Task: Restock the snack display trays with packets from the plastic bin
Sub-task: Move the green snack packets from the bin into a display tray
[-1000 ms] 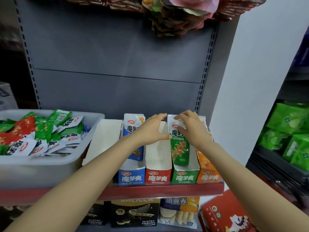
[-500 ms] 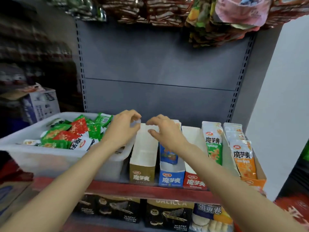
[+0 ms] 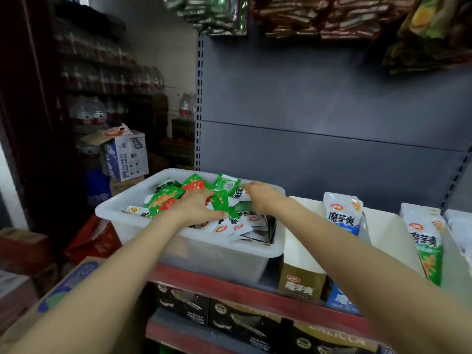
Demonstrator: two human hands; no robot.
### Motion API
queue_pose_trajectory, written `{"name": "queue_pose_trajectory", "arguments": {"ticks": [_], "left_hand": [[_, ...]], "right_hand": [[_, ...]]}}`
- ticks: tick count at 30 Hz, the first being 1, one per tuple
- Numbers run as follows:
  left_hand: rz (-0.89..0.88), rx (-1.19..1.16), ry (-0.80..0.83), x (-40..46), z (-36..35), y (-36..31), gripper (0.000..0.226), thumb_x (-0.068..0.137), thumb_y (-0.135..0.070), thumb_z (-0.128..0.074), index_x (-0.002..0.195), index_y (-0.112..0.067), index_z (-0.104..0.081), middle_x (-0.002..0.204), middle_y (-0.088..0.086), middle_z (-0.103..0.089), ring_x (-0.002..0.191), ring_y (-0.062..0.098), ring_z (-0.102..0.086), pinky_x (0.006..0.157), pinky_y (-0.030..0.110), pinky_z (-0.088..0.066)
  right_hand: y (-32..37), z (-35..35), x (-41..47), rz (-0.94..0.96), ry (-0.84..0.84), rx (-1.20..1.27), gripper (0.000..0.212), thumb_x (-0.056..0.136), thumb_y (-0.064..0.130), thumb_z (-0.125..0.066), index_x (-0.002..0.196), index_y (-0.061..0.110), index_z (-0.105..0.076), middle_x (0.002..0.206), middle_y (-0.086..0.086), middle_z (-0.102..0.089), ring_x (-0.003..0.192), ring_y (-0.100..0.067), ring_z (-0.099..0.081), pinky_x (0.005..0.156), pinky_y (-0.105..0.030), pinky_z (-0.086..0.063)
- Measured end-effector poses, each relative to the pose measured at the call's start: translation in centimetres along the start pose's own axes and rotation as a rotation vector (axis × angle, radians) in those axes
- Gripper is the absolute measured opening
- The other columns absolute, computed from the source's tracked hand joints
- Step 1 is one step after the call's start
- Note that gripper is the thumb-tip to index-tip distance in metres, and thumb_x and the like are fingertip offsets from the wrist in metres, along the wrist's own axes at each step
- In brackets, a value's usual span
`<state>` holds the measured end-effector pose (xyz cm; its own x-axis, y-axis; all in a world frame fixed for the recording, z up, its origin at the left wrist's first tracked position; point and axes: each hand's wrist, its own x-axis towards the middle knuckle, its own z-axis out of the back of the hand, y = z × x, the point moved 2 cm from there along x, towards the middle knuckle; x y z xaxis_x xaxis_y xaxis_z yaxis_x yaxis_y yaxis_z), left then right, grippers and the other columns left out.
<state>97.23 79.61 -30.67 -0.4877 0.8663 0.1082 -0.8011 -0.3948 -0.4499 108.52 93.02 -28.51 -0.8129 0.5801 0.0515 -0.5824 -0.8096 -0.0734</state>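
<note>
A translucent white plastic bin [image 3: 122, 203] stands on the shelf's left part, heaped with green, red and white snack packets [image 3: 166, 198]. Both hands are inside the bin, on the heap. My left hand [image 3: 196, 208] lies on the packets with fingers spread and a green packet [image 3: 221, 203] at its fingertips. My right hand [image 3: 260, 196] reaches in from the right, its fingers hidden among the packets. To the right stand the cardboard display trays: an olive-fronted tray [image 3: 301, 284] holding no packets, a blue tray with a blue-white packet [image 3: 342, 213], and a green packet [image 3: 426, 246] further right.
The red-edged shelf [image 3: 229, 290] carries bin and trays against a grey back panel [image 3: 319, 111]. Snack bags [image 3: 332, 19] hang overhead. Wafer boxes [image 3: 242, 320] sit on the lower shelf. Cardboard cartons [image 3: 125, 154] and stacked bottles fill the dark area on the left.
Both hands left the display trays and moved left into the plastic bin, where they now rest on the packets. The view swung left with them.
</note>
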Motion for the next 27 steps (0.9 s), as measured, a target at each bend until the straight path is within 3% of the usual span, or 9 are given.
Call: {"name": "queue_pose_trajectory", "arguments": {"ticks": [2, 5, 8, 13, 16, 18, 21, 24, 27], "left_hand": [[-0.012, 0.028, -0.01, 0.2, -0.1, 0.2, 0.084, 0.078, -0.056, -0.066, 0.145, -0.017, -0.034, 0.151, 0.004, -0.034, 0.138, 0.023, -0.031, 0.112, 0.034, -0.029], [-0.03, 0.029, -0.026, 0.5, -0.2, 0.4, 0.084, 0.077, -0.058, -0.065, 0.144, -0.017, -0.035, 0.15, 0.004, -0.036, 0.137, 0.023, -0.033, 0.111, 0.035, -0.031], [-0.046, 0.037, -0.023, 0.7, -0.3, 0.4, 0.084, 0.078, -0.058, -0.064, 0.145, -0.016, -0.035, 0.15, 0.004, -0.035, 0.137, 0.023, -0.032, 0.111, 0.035, -0.031], [-0.054, 0.018, -0.035, 0.8, -0.3, 0.4, 0.084, 0.078, -0.057, -0.064, 0.145, -0.015, -0.034, 0.15, 0.005, -0.035, 0.137, 0.024, -0.031, 0.11, 0.038, -0.032], [-0.051, 0.015, -0.032, 0.8, -0.3, 0.3, 0.084, 0.078, -0.057, -0.065, 0.144, -0.016, -0.035, 0.15, 0.005, -0.035, 0.137, 0.024, -0.031, 0.11, 0.039, -0.032], [-0.045, 0.018, -0.031, 0.7, -0.3, 0.3, 0.083, 0.078, -0.056, -0.065, 0.144, -0.016, -0.036, 0.148, 0.005, -0.037, 0.136, 0.024, -0.032, 0.109, 0.039, -0.033], [-0.106, -0.025, -0.096, 0.3, 0.2, -0.3, 0.075, 0.08, -0.048, -0.068, 0.142, -0.017, -0.039, 0.145, 0.005, -0.042, 0.133, 0.022, -0.037, 0.107, 0.034, -0.034], [-0.257, -0.037, -0.176, -0.6, 0.5, -2.8, 0.068, 0.082, -0.039, -0.069, 0.14, -0.018, -0.041, 0.144, 0.003, -0.043, 0.133, 0.019, -0.037, 0.105, 0.029, -0.03], [-0.35, 0.017, -0.19, -0.7, 0.0, -5.6, 0.058, 0.085, -0.033, -0.066, 0.137, -0.02, -0.045, 0.139, 0.003, -0.047, 0.129, 0.019, -0.041, 0.105, 0.031, -0.032]], "right_hand": [[-0.4, -0.6, 1.0, 0.011, 0.079, -0.066, 0.066, 0.088, 0.005, -0.055, 0.145, 0.029, -0.03, 0.147, -0.001, -0.035, 0.132, -0.023, -0.042, 0.101, -0.036, -0.042], [-0.8, -0.9, 2.1, -0.027, 0.08, -0.112, 0.05, 0.092, 0.016, -0.05, 0.136, 0.039, -0.041, 0.143, 0.005, -0.042, 0.128, -0.024, -0.046, 0.101, -0.044, -0.042], [-0.6, -0.5, 2.4, -0.058, -0.029, -0.114, 0.04, 0.091, 0.011, -0.045, 0.124, 0.029, -0.058, 0.125, -0.004, -0.054, 0.115, -0.031, -0.054, 0.094, -0.042, -0.047], [-1.4, -0.1, 1.7, 0.019, -0.229, 0.156, 0.021, 0.087, 0.012, -0.052, 0.086, 0.025, -0.068, 0.095, -0.004, -0.065, 0.089, -0.031, -0.06, 0.078, -0.045, -0.054], [-1.8, -0.1, 0.3, 0.121, -0.33, 0.31, 0.022, 0.091, 0.011, -0.053, 0.086, 0.024, -0.069, 0.096, 0.001, -0.067, 0.091, -0.024, -0.059, 0.079, -0.047, -0.053], [-1.9, 0.2, -1.0, 0.204, -0.406, 0.36, 0.017, 0.091, 0.008, -0.057, 0.09, 0.017, -0.072, 0.098, -0.002, -0.067, 0.093, -0.024, -0.06, 0.083, -0.041, -0.05], [-2.1, 1.4, -3.2, 0.283, -0.539, 0.448, 0.012, 0.088, 0.004, -0.061, 0.09, 0.006, -0.073, 0.104, -0.008, -0.066, 0.093, -0.022, -0.062, 0.087, -0.021, -0.043], [-2.6, 2.7, -4.9, 0.247, -0.574, 0.633, 0.011, 0.088, 0.008, -0.063, 0.092, 0.008, -0.074, 0.106, -0.003, -0.065, 0.093, -0.011, -0.058, 0.078, -0.001, -0.037], [-3.4, 3.6, -6.5, 0.25, -0.584, 0.764, 0.011, 0.088, 0.012, -0.063, 0.088, 0.017, -0.073, 0.106, 0.003, -0.063, 0.1, -0.012, -0.058, 0.085, -0.019, -0.043]]}}
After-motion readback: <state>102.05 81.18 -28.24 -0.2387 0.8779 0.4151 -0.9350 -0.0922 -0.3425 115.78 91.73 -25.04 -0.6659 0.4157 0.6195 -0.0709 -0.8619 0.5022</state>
